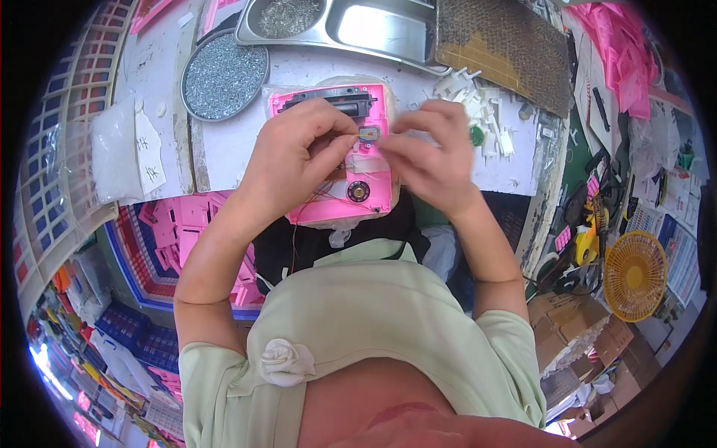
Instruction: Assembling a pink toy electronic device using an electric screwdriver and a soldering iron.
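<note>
Metal tray (381, 30) toward worktop's (224, 157) far edge; round dish (184, 82) of small metal pieces (225, 78) by its left end. White plastic parts (489, 116) strewn toward right edge, clear bag (114, 153) at near left corner. Yellow basket (635, 278) off beyond right edge.

The pink casing (379, 196) (roughly rectangular) lies open.
</note>
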A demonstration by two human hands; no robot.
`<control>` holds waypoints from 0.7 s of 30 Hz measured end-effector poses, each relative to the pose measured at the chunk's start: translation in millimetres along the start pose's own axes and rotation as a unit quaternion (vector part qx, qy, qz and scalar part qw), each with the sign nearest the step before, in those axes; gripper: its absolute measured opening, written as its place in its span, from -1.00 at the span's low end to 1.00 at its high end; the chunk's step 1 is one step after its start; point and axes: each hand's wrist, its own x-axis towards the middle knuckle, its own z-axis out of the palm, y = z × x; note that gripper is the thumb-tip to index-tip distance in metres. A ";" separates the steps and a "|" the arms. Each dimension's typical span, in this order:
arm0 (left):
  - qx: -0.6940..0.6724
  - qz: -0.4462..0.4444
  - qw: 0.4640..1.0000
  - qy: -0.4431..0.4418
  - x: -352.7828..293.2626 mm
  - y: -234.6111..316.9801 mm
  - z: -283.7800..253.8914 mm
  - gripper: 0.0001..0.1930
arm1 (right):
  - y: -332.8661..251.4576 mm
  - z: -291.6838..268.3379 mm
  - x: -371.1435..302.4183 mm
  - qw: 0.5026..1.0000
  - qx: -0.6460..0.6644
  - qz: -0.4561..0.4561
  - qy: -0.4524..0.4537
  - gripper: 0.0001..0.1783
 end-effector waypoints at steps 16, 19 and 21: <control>0.277 0.178 0.941 0.082 -0.2 -2.6 23.8 -0.83 | 33.0 -272.9 -226.4 0.660 0.058 0.463 0.588 -0.83; 0.286 0.170 0.938 0.095 1.4 -7.4 30.3 -0.82 | 41.5 -289.4 -235.0 0.663 -0.049 0.448 0.597 -0.84; 0.293 0.171 0.935 0.101 1.9 -10.7 32.9 -0.82 | 26.9 -301.8 -245.7 0.652 -0.119 0.445 0.602 -0.83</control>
